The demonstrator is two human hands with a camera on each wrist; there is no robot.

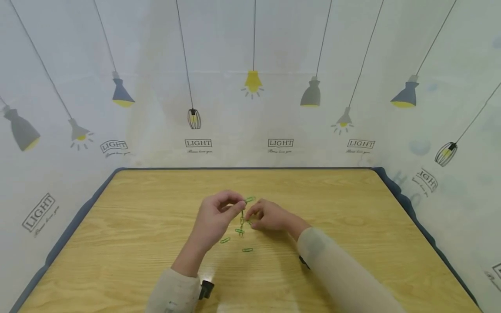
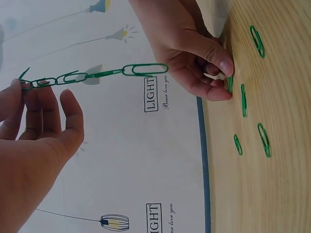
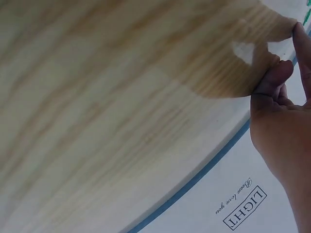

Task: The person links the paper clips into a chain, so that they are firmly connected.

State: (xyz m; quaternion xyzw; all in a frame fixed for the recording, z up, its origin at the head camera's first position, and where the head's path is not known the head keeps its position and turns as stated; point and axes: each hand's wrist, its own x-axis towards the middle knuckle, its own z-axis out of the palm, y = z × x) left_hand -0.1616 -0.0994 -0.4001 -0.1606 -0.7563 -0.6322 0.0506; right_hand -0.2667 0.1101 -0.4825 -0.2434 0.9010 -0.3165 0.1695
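A chain of linked green paper clips (image 2: 107, 74) hangs from the fingertips of my left hand (image 1: 215, 217), whose thumb and index finger pinch its upper end. In the left wrist view, the other fingers of that hand are spread loosely. Lower down and to the right, my right hand (image 1: 272, 215) is at the tabletop, its thumb and a finger pinching a single green paper clip (image 2: 230, 84). Several loose green clips lie near the hands, among them one paper clip (image 1: 247, 250) nearer me and another clip (image 1: 225, 240) to its left.
The wooden table (image 1: 129, 243) has a dark blue edge along its back and sides. Behind it hangs a pale backdrop (image 1: 235, 121) printed with lamps and the word LIGHT. A small black device (image 1: 205, 289) sits at my left wrist.
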